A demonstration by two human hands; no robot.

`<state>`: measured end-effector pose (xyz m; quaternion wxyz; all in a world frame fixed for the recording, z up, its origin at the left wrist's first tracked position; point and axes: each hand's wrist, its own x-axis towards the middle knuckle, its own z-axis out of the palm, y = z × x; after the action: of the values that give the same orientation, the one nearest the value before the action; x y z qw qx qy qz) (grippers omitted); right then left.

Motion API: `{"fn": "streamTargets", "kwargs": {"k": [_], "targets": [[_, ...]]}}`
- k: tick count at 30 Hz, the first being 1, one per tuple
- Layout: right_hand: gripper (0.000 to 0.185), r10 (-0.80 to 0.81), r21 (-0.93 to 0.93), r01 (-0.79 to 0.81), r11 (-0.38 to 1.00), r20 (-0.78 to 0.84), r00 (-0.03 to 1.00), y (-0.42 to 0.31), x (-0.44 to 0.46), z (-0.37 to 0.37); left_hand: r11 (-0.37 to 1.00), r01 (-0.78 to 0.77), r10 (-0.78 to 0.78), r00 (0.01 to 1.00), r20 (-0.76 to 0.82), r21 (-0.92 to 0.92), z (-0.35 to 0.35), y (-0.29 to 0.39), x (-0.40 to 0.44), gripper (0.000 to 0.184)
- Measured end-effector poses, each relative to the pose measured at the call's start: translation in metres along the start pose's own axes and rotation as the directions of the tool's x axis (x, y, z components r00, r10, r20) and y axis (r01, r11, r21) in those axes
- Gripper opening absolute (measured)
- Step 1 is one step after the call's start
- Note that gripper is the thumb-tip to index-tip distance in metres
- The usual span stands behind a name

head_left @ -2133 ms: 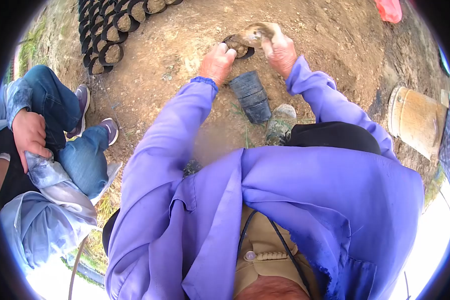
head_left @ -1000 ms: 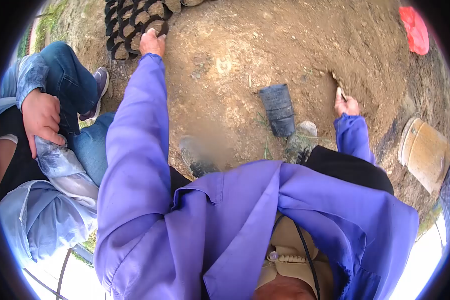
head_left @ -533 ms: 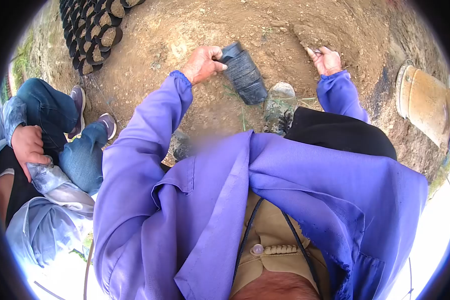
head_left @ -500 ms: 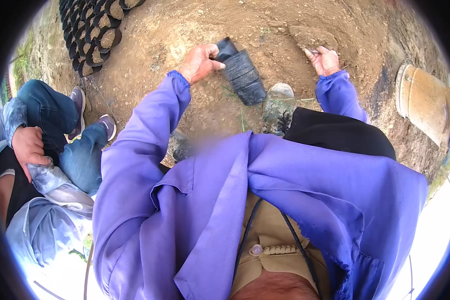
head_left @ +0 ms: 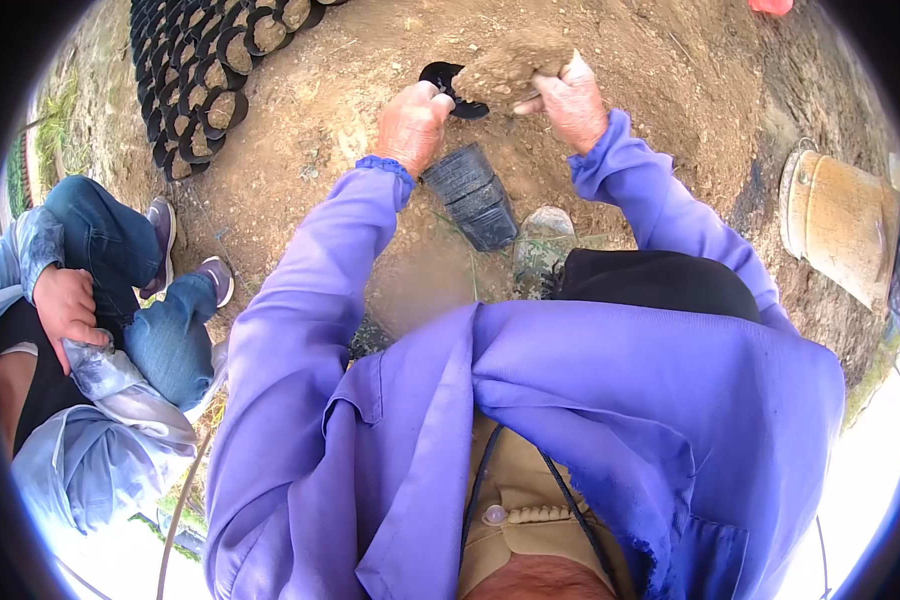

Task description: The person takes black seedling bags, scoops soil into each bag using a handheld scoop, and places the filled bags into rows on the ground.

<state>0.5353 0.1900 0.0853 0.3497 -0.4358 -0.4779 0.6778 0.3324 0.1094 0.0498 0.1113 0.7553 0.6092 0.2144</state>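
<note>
My left hand (head_left: 413, 125) is closed on the rim of a small black plastic nursery pot (head_left: 438, 74), held with its mouth turned toward my right hand. Brown soil (head_left: 520, 68) lies heaped at that mouth. My right hand (head_left: 570, 103) grips what looks like a scoop under the heap; the soil and my fingers hide most of it. Just below my left hand, a stack of nested black nursery pots (head_left: 475, 200) lies tilted on the ground, close to my shoe (head_left: 547, 225).
Rows of soil-filled black pots (head_left: 195, 85) stand at upper left. A person in jeans (head_left: 175, 340) sits at the left, one hand (head_left: 67, 305) on their sleeve. A dirty, pale bucket (head_left: 840, 215) lies at the right. A red object (head_left: 770, 6) shows at the top edge.
My left hand has taken a single pot off the stack and moved up with it. My right hand has come left and up, bringing the heap of soil to the pot's mouth.
</note>
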Motion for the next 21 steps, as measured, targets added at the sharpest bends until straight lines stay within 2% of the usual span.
{"fn": "streamTargets", "kwargs": {"k": [1,2,3,5,6,7,9,10,13,14,15,16,18,20,21], "targets": [[0.028,-0.075,-0.069,0.074,0.995,-0.007,0.997,0.004,0.002,0.009,1.000,-0.006,0.006,1.000,0.001,0.024,0.003,-0.001,-0.001,0.007],[0.033,-0.061,-0.284,0.063,0.957,0.016,0.998,0.004,0.003,0.016,0.998,-0.029,0.029,1.000,0.012,0.049,0.007,-0.005,-0.002,0.006],[0.032,-0.181,-0.451,0.174,0.876,0.028,0.983,0.009,0.007,0.016,0.996,-0.045,0.044,0.999,0.014,0.071,0.006,-0.005,-0.003,0.006],[0.032,-0.397,-0.727,0.347,0.593,0.112,0.911,0.023,0.013,0.013,0.991,-0.080,0.078,0.997,0.019,0.111,0.005,-0.004,-0.006,0.007],[0.030,-0.325,-0.563,0.293,0.773,0.045,0.945,0.023,0.013,0.013,0.985,-0.117,0.117,0.993,0.012,0.128,0.005,-0.007,-0.007,0.011],[0.030,-0.268,-0.419,0.229,0.879,-0.035,0.963,0.021,0.012,0.013,0.991,-0.081,0.077,0.996,0.034,0.107,0.007,-0.009,-0.006,0.013],[0.030,-0.113,-0.085,0.100,0.991,-0.161,0.980,0.014,0.006,0.010,0.998,-0.009,0.003,0.997,0.080,0.066,0.008,-0.010,-0.003,0.016],[0.030,-0.083,0.003,0.085,0.996,-0.184,0.979,0.017,0.004,0.004,0.996,0.056,-0.068,0.979,0.193,0.065,0.004,-0.010,0.001,0.019],[0.033,-0.007,0.091,0.029,0.995,-0.234,0.972,0.015,-0.014,-0.010,0.990,0.101,-0.092,0.992,0.085,-0.096,0.017,-0.031,-0.005,0.020],[0.033,0.068,0.090,-0.044,0.995,-0.284,0.956,0.011,-0.023,-0.012,0.982,0.165,-0.161,0.986,0.046,-0.092,0.017,-0.035,-0.009,0.021],[0.033,0.133,0.102,-0.106,0.989,-0.320,0.938,0.008,-0.029,-0.014,0.975,0.156,-0.168,0.984,-0.062,-0.156,0.007,-0.040,-0.014,0.022],[0.032,0.154,0.104,-0.128,0.986,-0.306,0.940,0.019,-0.038,-0.026,0.963,0.225,-0.238,0.968,-0.082,-0.149,-0.002,-0.048,-0.022,0.022],[0.024,0.320,0.168,-0.282,0.945,-0.281,0.905,0.033,-0.057,-0.045,0.926,0.351,-0.368,0.921,-0.131,-0.136,-0.020,-0.075,-0.036,0.022],[0.023,0.427,0.115,-0.413,0.903,-0.327,0.843,0.033,-0.082,-0.049,0.881,0.453,-0.472,0.859,-0.198,-0.133,-0.039,-0.106,-0.049,0.022],[0.023,0.482,0.079,-0.491,0.867,-0.383,0.788,0.035,-0.094,-0.051,0.878,0.475,-0.475,0.846,-0.243,-0.063,-0.042,-0.132,-0.056,0.023]]}}
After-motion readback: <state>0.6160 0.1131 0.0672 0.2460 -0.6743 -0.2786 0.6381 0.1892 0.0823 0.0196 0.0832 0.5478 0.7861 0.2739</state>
